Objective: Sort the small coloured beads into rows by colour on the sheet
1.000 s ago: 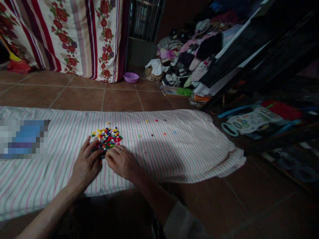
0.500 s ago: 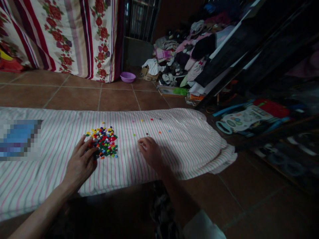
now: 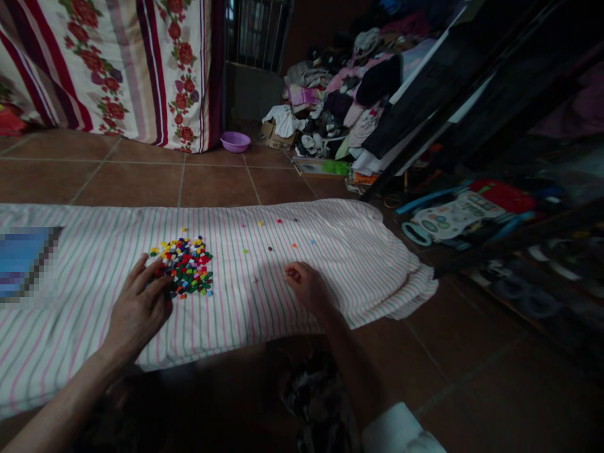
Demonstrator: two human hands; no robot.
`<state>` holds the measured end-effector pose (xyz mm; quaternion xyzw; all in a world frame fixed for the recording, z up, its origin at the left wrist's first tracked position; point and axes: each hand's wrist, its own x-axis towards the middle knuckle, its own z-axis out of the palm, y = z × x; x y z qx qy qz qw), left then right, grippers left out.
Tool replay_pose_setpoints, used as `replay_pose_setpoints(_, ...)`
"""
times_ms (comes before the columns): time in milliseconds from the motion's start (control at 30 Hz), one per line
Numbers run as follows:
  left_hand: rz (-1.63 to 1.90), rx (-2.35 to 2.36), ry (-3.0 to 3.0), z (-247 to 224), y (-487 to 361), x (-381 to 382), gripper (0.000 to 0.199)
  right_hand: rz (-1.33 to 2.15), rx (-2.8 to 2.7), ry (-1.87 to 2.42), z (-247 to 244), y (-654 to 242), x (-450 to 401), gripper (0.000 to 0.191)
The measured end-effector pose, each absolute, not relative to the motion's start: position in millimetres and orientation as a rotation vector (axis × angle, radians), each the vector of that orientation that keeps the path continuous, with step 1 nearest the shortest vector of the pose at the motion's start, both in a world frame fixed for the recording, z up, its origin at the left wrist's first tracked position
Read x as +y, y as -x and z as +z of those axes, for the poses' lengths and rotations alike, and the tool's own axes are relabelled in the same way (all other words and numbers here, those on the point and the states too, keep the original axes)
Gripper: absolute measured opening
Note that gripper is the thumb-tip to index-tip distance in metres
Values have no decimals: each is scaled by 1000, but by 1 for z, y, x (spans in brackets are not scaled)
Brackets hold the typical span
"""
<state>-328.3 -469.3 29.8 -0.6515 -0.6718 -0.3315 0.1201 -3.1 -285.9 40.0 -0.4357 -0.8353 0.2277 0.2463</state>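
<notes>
A heap of small multicoloured beads or blocks (image 3: 189, 264) lies on a striped cloth (image 3: 236, 308); their exact kind is too small to tell. My left hand (image 3: 139, 299) rests at the heap's left edge, fingers spread and touching the pieces. Right of the heap, single pieces lie spaced apart, among them a green piece (image 3: 245, 251), a dark piece (image 3: 270, 249), an orange piece (image 3: 294, 245) and a blue piece (image 3: 312, 241). A pale piece (image 3: 255, 280) lies nearer to me. Over the cloth to its right is my right hand (image 3: 306, 283), fingers curled closed, their contents hidden.
At the cloth's left end is a blurred-out blue item (image 3: 26, 261). Beyond, on the tiled floor, stand a purple basin (image 3: 235, 142) and a large heap of clothes (image 3: 340, 94). A floral curtain (image 3: 132, 69) hangs behind. Dark shelving (image 3: 500, 251) occupies the right side.
My right hand has moved right, and a pale piece now shows on the cloth near where it was. My left hand stays at the heap. The whole view has shifted slightly.
</notes>
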Motion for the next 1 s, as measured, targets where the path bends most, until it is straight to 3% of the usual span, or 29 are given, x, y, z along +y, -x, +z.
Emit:
replay_pose_setpoints(600,-982,-2058,1796,25,330,-468,23,866,-2298,1303,53,-4,-278,21)
replay_pose_setpoints(1000,-1080,-2214,1675,21,333,-466,32,606,-2250,1191,71,32,-281,19)
